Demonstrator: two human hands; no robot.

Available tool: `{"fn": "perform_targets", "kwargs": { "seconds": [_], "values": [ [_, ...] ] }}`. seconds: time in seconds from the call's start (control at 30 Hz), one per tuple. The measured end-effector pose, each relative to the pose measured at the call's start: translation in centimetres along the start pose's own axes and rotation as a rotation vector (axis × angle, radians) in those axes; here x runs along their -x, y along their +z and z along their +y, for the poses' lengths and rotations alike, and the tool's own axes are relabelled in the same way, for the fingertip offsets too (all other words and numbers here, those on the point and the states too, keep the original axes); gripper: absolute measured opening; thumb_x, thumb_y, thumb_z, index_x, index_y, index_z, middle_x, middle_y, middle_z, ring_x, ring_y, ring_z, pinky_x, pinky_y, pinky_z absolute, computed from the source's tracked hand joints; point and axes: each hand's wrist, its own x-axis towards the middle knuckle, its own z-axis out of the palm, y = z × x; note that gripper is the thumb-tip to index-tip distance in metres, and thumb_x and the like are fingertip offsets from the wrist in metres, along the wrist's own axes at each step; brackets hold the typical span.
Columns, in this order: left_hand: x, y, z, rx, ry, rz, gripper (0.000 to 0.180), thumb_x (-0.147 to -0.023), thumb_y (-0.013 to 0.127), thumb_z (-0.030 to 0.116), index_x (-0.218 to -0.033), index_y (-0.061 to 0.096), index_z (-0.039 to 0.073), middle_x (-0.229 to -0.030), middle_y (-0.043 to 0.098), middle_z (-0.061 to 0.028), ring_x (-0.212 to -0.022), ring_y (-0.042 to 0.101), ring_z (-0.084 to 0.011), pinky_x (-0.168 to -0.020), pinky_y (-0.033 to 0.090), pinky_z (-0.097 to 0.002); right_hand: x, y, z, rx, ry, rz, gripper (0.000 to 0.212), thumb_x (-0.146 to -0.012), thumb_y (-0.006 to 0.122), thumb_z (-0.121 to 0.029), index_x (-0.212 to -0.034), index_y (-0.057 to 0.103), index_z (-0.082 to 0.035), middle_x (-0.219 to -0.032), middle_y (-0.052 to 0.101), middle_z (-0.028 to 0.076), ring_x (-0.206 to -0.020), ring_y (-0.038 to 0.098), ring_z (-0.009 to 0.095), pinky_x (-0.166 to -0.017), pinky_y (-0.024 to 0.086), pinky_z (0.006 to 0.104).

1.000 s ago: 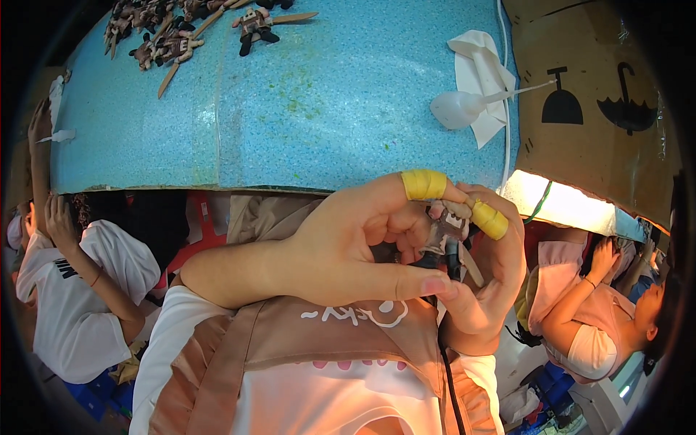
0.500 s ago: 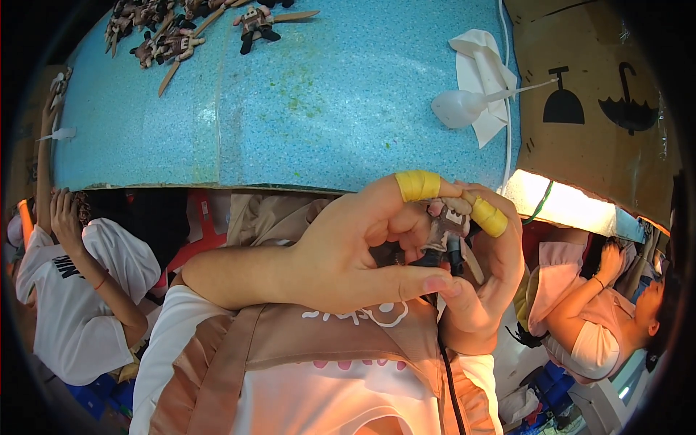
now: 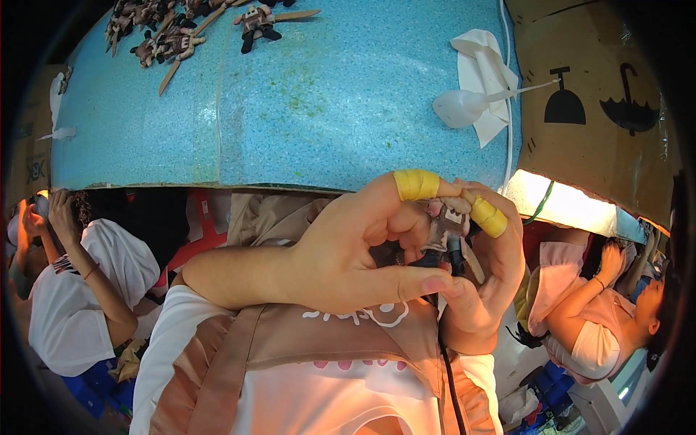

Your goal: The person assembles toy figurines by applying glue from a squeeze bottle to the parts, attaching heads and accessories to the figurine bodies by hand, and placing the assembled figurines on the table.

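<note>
A small figurine (image 3: 447, 223) with a brown outfit and black boots is held up in front of my chest, just off the table's near edge. My left hand (image 3: 355, 250) reaches in from the left and closes on it, thumb under the boots. From the right, my right hand (image 3: 500, 272) curls round the same figurine, its index finger and thumb meeting those of the left. Yellow tape wraps both index fingers. A thin tan strip shows beside the figurine's legs. Part of the figurine is hidden behind my fingers.
On the blue table (image 3: 348, 123), similar figurines (image 3: 177, 45) with tan blade-shaped pieces lie in a pile at the far left. One figurine (image 3: 257, 27) lies apart. A white squeeze bottle (image 3: 460, 109) rests on white paper (image 3: 482, 54) beside a cardboard box (image 3: 591, 94). People sit at both sides.
My hands and the figurine stay almost still. At the far left, an arm that reached along the table's side has drawn back, and the person in white has shifted slightly.
</note>
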Motion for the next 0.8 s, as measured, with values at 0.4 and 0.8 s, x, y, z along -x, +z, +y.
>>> {"fn": "perform_targets", "kwargs": {
  "seconds": [0.4,0.8],
  "values": [
    [-0.3,-0.1,1.0,0.187,-0.156,0.042,0.072,-0.08,0.063,0.002,-0.138,0.02,0.0,-0.126,0.045,-0.0143,-0.114,0.046,-0.0194,-0.097,0.034,-0.0315,0.1,1.5,-1.0,-0.564,0.311,0.024,0.073,-0.067,0.072,-0.01,-0.128,0.034,0.006,-0.123,0.039,0.014,-0.112,0.047,0.026,-0.093,0.039,0.035],
    [-0.5,0.2,0.3,0.187,-0.083,0.061,0.068,-0.078,0.064,-0.001,-0.135,0.026,0.0,-0.123,0.048,-0.0155,-0.112,0.049,-0.0206,-0.092,0.039,-0.0299,0.2,0.7,-0.3,-0.34,0.191,0.033,0.067,-0.066,0.074,-0.02,-0.12,0.044,0.007,-0.117,0.043,0.017,-0.109,0.047,0.026,-0.09,0.04,0.0351]
  ]
}}
